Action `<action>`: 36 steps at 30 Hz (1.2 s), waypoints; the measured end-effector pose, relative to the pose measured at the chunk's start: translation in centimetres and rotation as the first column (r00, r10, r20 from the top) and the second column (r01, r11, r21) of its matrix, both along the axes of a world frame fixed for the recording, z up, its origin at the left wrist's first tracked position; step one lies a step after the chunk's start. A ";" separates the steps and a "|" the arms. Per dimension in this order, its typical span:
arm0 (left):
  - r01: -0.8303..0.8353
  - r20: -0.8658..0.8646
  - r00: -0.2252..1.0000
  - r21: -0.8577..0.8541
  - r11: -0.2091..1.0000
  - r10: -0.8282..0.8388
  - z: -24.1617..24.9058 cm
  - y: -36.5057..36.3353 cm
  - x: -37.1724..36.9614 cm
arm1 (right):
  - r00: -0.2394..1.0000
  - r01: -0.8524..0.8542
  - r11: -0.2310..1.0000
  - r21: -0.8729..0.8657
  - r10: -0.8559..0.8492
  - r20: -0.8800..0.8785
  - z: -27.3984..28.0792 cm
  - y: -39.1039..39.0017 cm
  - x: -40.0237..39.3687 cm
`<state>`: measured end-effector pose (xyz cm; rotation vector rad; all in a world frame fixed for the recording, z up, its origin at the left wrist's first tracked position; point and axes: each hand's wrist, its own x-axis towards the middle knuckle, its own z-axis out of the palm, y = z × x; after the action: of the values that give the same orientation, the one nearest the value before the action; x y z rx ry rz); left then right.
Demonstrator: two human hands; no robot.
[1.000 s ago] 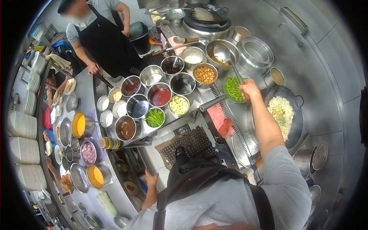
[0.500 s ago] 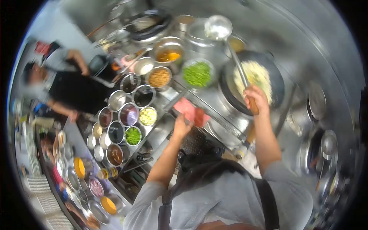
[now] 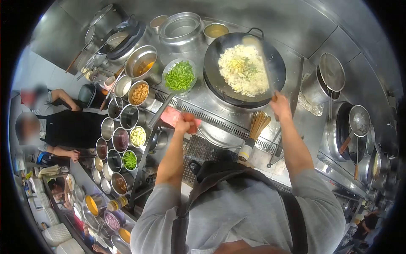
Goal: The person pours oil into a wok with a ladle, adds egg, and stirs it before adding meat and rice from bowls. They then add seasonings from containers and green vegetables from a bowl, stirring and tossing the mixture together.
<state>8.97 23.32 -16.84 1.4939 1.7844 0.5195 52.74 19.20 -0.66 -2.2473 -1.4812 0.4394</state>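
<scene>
My right hand (image 3: 280,105) is closed around the wooden handle of a ladle (image 3: 266,70). Motion blurs the ladle's shaft and head, which reach over the right side of a large dark wok (image 3: 277,63). White rice (image 3: 247,82) with yellow and green bits is heaped in the wok. To the left, my left hand (image 3: 182,124) grips a pink-red cloth (image 3: 170,116) by the stove's front edge, apart from the wok.
A bowl of chopped greens (image 3: 179,76) stands left of the wok. Farther left are several metal ingredient pots (image 3: 138,93) and a person in a black apron (image 3: 69,129). A bundle of thin sticks (image 3: 258,127) stands at the stove front. Strainers (image 3: 332,72) rest at right.
The ladle head has come down from above the pots at the back to over the wok. My left hand has closed more firmly on the cloth. The whole view has shifted.
</scene>
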 end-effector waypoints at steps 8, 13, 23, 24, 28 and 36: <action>0.053 0.871 0.371 -0.368 0.928 0.324 9.6 -0.6 6.9 | 0.914 -0.405 0.910 0.086 0.404 0.029 -2.6 -9.4 2.5; 0.415 0.856 0.476 -0.419 0.808 0.199 11.3 3.4 13.9 | 0.940 -0.316 0.927 -0.202 0.335 0.069 -0.1 -16.6 9.0; 0.025 0.847 0.381 -0.410 0.912 0.371 9.8 1.9 20.6 | 0.998 -0.033 0.996 -0.088 0.038 0.057 6.3 -21.9 3.5; 0.019 0.849 0.350 -0.430 0.903 0.397 13.1 -1.0 19.4 | 0.993 -0.076 0.989 -0.124 0.087 0.084 9.6 -25.3 3.3; 0.444 0.979 0.110 -0.201 0.873 0.169 13.7 -3.7 12.8 | 0.978 -0.204 0.937 -0.284 0.205 -0.027 17.0 -28.3 1.4; 0.219 0.881 0.338 -0.416 0.883 0.332 8.6 -5.5 10.3 | 0.981 -0.121 0.977 -0.176 0.144 0.129 6.2 -16.0 -5.6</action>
<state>19.31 17.77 -8.22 0.4797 0.8540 0.7225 47.16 3.17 5.49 -2.3588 -1.7328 0.4697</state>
